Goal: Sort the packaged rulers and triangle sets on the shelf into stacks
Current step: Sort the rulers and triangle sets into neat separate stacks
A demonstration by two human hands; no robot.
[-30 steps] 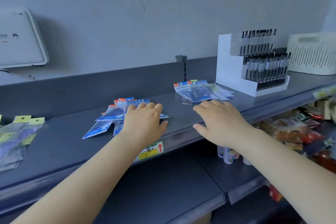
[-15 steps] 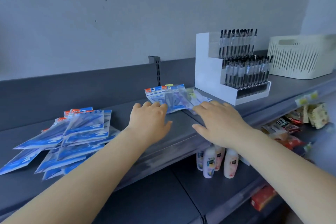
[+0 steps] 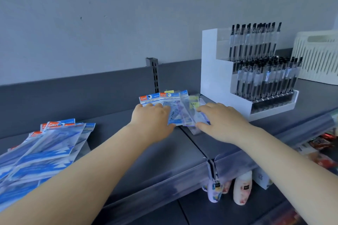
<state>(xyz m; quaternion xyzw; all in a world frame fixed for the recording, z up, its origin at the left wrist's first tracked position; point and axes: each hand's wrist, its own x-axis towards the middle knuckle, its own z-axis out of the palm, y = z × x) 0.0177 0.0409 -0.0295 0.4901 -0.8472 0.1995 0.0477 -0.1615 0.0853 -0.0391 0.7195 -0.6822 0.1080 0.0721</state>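
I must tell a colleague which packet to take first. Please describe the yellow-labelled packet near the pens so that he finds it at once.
Start at the white pen display stand on the grey shelf. Just left of its base lies a small fan of packets under both hands. Among them, the yellow-labelled packet lies nearest the stand, by the right hand; its neighbours carry blue "GEOMETRIC" headers.

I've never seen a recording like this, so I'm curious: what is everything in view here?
Geometric sets: small fanned pile, blue-headed, mid-shelf under both hands.
Packaged rulers: large loose pile, blue and white, shelf's left end.
Pen display: one, white, stocked with black pens, right of the small pile.
Basket: one, cream, far right.
Shelf: grey.
Bottles: a few, pale, lower shelf.
Left hand: flat on the small pile.
Right hand: fingers on the same pile.
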